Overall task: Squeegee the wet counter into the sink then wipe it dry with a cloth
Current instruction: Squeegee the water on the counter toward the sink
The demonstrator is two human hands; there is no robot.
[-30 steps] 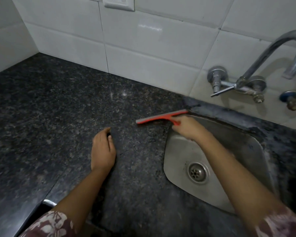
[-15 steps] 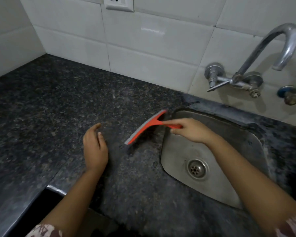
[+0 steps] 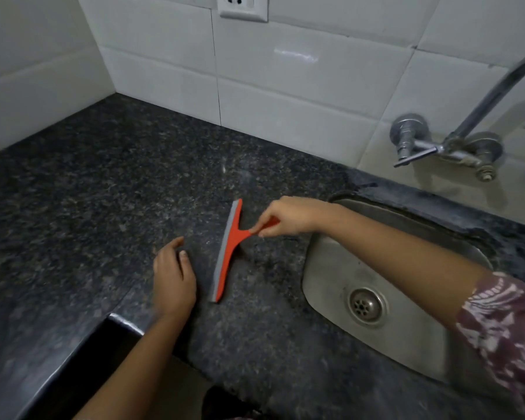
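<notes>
An orange squeegee (image 3: pixel 228 253) with a grey rubber blade lies on the dark speckled granite counter (image 3: pixel 103 192), its blade running near to far, left of the steel sink (image 3: pixel 376 298). My right hand (image 3: pixel 288 218) grips its orange handle from the sink side. My left hand (image 3: pixel 173 275) rests flat on the counter just left of the blade, fingers relaxed and apart from it. No cloth is in view.
A chrome tap (image 3: pixel 455 140) with a lever is fixed to the white tiled wall above the sink. A wall socket (image 3: pixel 243 6) sits at the top. The counter's front edge (image 3: pixel 82 353) steps inward at the lower left.
My right hand has swung the squeegee from lying across at the sink's far rim to a near-to-far line further left on the counter. My left hand stayed on the counter.
</notes>
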